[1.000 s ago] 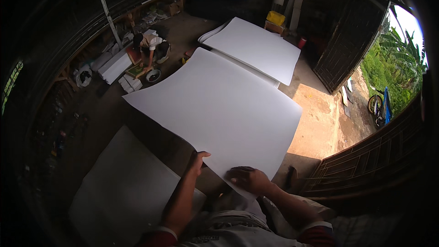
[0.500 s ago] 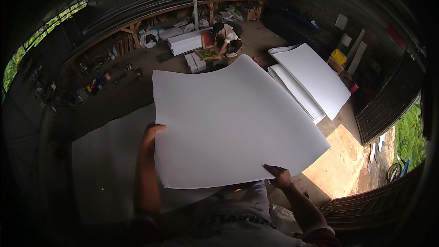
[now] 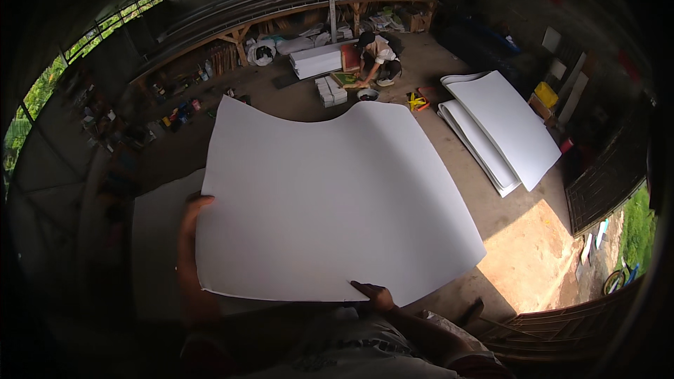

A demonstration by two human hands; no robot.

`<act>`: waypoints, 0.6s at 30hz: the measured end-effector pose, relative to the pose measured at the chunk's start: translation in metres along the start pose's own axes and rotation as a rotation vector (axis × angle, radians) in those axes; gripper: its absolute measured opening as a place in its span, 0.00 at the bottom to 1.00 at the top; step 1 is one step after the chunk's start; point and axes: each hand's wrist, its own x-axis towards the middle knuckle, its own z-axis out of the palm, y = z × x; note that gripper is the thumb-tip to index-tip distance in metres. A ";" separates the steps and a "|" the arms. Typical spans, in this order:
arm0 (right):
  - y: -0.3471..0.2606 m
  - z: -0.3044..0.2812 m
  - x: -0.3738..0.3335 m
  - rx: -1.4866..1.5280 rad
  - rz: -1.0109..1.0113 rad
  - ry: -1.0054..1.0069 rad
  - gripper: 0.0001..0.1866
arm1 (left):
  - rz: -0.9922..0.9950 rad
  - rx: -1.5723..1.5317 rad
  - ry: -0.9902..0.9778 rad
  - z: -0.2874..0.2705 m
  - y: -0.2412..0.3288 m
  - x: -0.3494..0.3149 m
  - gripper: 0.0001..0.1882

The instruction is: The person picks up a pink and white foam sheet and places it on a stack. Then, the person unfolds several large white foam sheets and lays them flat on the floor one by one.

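Observation:
A large white sheet, smooth and flexible, is held up before me, its far edge dipping in the middle. My left hand is closed on the left edge, thumb on top and the other fingers hidden beneath. At the near edge, right of the middle, my right hand grips the sheet with its fingers laid over the top. Under it at the left lies another wide pale sheet, partly covered and in shadow.
Folded white sheets lie on the floor at the right. A person crouches at the back beside white stacks and a basin. A metal post stands behind. An open door borders a sunlit floor patch.
The held sheet has swung left, with both my hands moving left along with it. A yellow thing and the basin near the crouching person have come into fuller view.

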 end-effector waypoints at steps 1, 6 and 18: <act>-0.005 0.012 0.001 0.040 -0.017 -0.006 0.42 | 0.013 0.021 0.040 -0.010 0.014 -0.014 0.15; -0.044 0.059 -0.008 0.092 -0.097 -0.008 0.41 | -0.431 0.019 0.268 -0.044 0.063 -0.047 0.19; -0.149 0.239 0.031 -0.069 -0.254 0.012 0.34 | -0.301 -0.101 0.236 -0.243 0.030 -0.142 0.26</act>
